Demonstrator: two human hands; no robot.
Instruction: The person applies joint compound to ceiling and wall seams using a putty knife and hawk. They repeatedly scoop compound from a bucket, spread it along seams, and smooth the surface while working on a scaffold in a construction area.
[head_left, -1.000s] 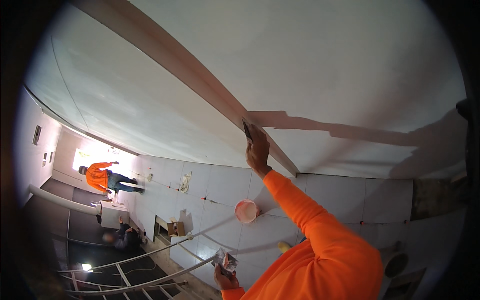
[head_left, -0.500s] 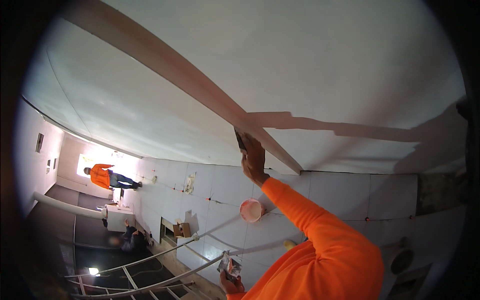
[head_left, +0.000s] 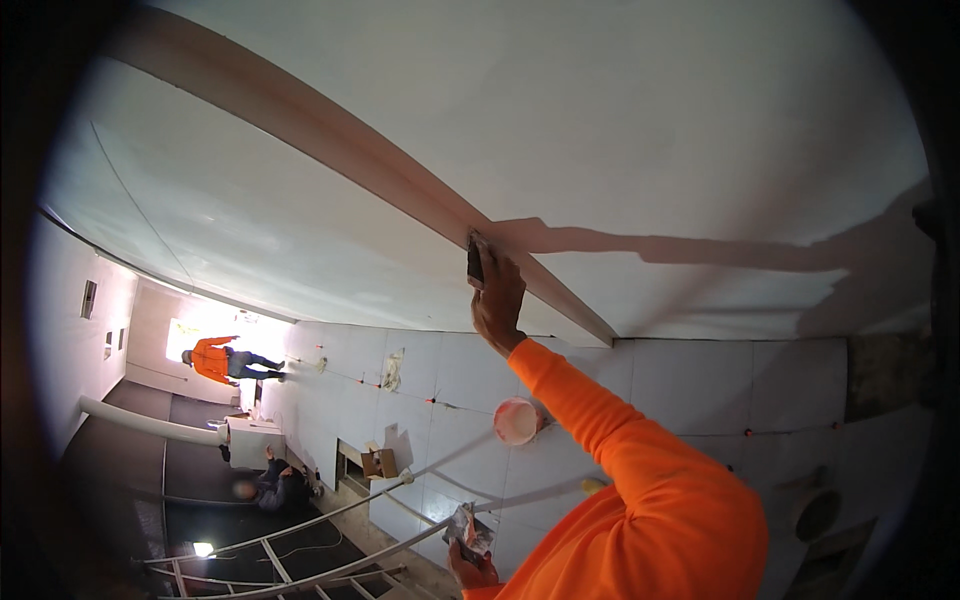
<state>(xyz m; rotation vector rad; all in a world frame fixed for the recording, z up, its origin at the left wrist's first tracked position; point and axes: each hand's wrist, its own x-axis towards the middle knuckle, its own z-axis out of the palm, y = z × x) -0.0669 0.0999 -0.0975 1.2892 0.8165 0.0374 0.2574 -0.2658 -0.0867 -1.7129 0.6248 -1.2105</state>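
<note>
Remote, on head cam. Chg in last ½ s: blade (head_left: 475,262) goes from just under beam (head_left: 340,155) to its lower edge, top end seemingly touching; also turned more upright & a bit farther from beam's lower-R end. My read: edge work is back on; pressure, can't tell.

R hand (head_left: 500,300): fingers pinch blade, some tips hidden. L hand (head_left: 474,572): low, well apart from beam, fingers curled on plate (head_left: 464,525) w/ pinkish smears; exact grip unclear. Plate prob. carries the supply. Bucket (head_left: 516,424) shows beside R sleeve.
</note>
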